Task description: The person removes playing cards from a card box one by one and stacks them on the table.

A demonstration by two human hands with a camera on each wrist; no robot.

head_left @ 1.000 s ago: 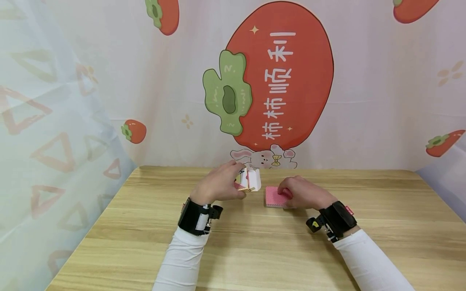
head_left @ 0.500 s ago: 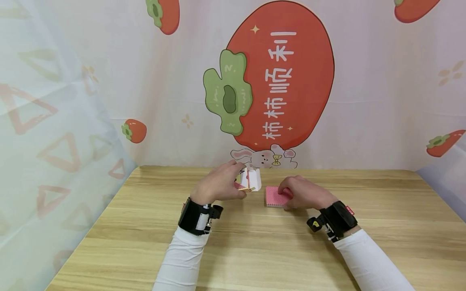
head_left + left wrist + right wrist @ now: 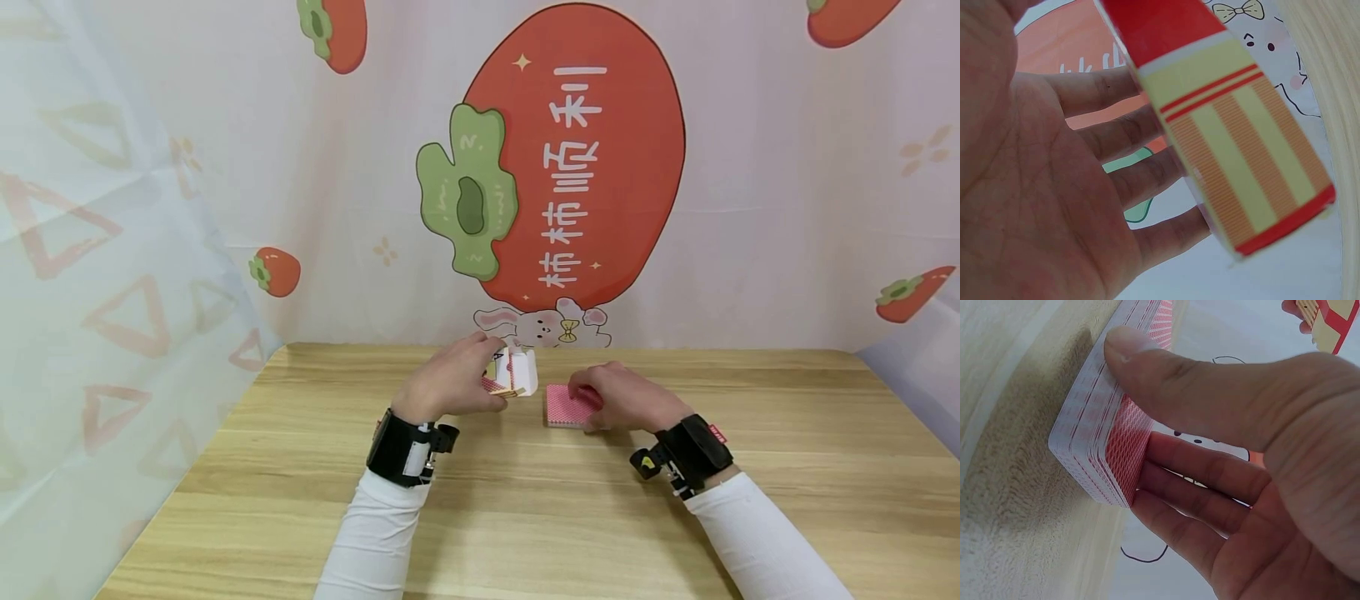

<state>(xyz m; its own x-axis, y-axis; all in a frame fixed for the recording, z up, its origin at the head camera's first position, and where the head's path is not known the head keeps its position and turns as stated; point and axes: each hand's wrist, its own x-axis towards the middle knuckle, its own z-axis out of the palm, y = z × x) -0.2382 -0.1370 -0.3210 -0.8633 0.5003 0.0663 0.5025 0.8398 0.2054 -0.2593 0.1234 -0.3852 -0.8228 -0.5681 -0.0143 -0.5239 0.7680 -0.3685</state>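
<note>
My left hand (image 3: 453, 379) holds a small card box (image 3: 522, 372) above the table, its white flap end pointing right. In the left wrist view the box (image 3: 1241, 144) shows a red, cream and orange-striped side, with the fingers behind it. To the right, a deck of playing cards (image 3: 566, 406) with red patterned backs lies on the table. My right hand (image 3: 633, 400) grips this deck. In the right wrist view the thumb presses one edge of the deck (image 3: 1094, 419) and the other fingers reach its far side.
Both hands work near the back of the wooden table (image 3: 525, 517). Just behind it hangs a cloth backdrop (image 3: 765, 208) printed with persimmons and a rabbit. Each wrist wears a black camera strap.
Almost nothing differs. The box and the deck keep their places, and the right hand's fingers shift very slightly left on the deck.
</note>
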